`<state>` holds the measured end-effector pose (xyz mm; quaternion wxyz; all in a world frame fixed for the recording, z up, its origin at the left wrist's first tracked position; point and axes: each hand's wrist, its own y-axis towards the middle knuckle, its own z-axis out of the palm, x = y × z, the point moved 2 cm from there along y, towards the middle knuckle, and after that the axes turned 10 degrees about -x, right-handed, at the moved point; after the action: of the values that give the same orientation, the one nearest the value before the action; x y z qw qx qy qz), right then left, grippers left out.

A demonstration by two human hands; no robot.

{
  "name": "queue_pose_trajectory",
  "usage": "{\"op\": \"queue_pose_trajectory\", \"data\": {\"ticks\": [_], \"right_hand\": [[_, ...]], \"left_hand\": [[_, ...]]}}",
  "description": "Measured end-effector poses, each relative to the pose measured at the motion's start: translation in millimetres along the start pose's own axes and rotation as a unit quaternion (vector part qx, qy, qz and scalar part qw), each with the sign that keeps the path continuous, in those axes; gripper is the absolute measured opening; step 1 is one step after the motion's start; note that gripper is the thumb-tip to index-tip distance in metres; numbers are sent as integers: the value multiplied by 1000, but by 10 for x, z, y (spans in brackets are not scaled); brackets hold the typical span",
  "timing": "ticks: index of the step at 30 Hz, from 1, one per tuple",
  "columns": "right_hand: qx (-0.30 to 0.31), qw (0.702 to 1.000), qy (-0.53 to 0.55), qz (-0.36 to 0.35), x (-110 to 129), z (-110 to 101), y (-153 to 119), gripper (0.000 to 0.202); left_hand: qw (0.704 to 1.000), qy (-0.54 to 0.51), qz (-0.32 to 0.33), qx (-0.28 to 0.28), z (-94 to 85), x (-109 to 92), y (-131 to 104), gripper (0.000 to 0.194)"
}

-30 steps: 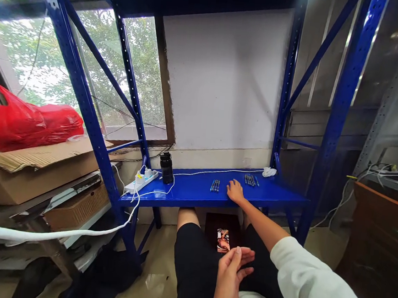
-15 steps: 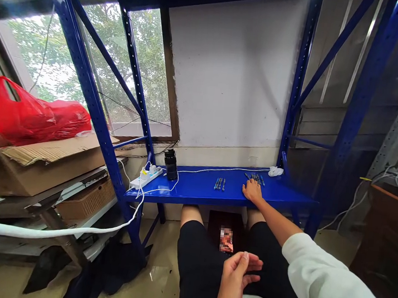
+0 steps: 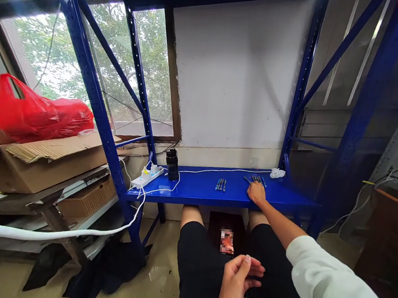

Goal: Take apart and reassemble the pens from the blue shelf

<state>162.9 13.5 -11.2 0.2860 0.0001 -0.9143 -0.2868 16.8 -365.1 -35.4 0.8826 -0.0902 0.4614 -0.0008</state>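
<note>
My right hand [image 3: 256, 192] is stretched out over the right part of the blue shelf top [image 3: 195, 190], its fingers curled. A slim dark-blue pen [image 3: 247, 179] pokes out to the left of its fingertips, apparently in the pinch; the knuckles hide the contact. Just beyond this hand lies a row of several slim patterned pens [image 3: 259, 178], partly covered by it. Another group of pens [image 3: 221, 184] lies side by side near the shelf's middle. Above my lap, my left hand [image 3: 238, 280] has its fingers bent loosely and apart, with nothing in them.
On the shelf's left end stand a white power strip [image 3: 146, 178] with cables and a black bottle [image 3: 172, 164]. A crumpled white bundle [image 3: 277, 173] lies at the back right. Blue uprights [image 3: 90, 85] frame the shelf. Farther left, a red bag [image 3: 43, 116] rests on a cardboard box [image 3: 42, 164].
My right hand has drawn back slightly towards me and its fingers have curled in, so more of the right row of pens shows. My left hand has hardly moved. The view has shifted slightly.
</note>
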Motion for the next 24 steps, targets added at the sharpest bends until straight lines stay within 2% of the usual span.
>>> {"op": "queue_pose_trajectory", "data": {"ticks": [4,7,11,15,17,19,24], "right_hand": [[-59,990,121,48,41,-160,-59,32],[-112,961,234,95,174,-282,-95,31],[-172,886,403,150,513,-440,-139,48],[-166,800,549,176,888,-651,-310,48],[-135,763,604,186,1030,-774,-522,45],[-93,731,645,202,1121,-881,-855,40],[25,676,689,260,1091,-979,-2057,24]], "left_hand": [[1000,-9,-2,1,6,-7,4,62],[1000,-12,-2,3,8,3,12,61],[1000,-13,-1,10,24,2,11,60],[1000,-11,9,7,27,20,29,57],[1000,-7,29,-1,9,39,57,56],[998,1,56,-24,-23,47,89,56],[982,-2,145,-124,-118,-52,105,54]]}}
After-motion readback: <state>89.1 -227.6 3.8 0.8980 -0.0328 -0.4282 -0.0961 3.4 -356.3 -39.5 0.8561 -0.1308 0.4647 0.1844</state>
